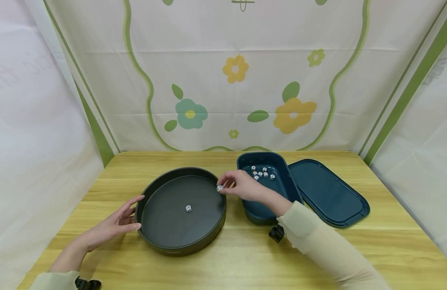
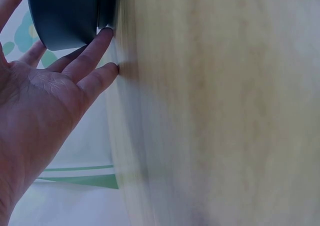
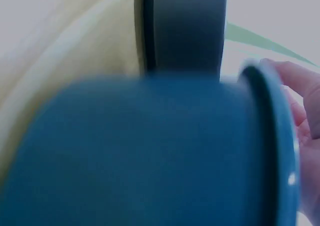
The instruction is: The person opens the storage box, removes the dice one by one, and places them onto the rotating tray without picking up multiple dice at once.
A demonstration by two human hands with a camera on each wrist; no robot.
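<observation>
In the head view a round dark pan (image 1: 169, 229) lies on the table with one white die (image 1: 188, 208) inside. My left hand (image 1: 112, 225) rests its fingertips on the left side of the pan, fingers spread and fairly straight; the left wrist view shows the fingers (image 2: 87, 63) against the pan's wall (image 2: 62, 21). Over the pan's right rim, my right hand (image 1: 245, 186) pinches another white die (image 1: 219, 188) between thumb and fingers. Beneath that arm stands a dark blue rectangular container (image 1: 259, 215) holding several white dice (image 1: 265, 175). Its wall (image 3: 130, 156) hides most of the right wrist view.
To the right of the container a dark blue lid (image 1: 328, 193) lies flat, close against it. The wooden table (image 1: 241, 262) runs back to a white cloth (image 1: 216, 36) with printed flowers, and similar cloth walls rise on both sides.
</observation>
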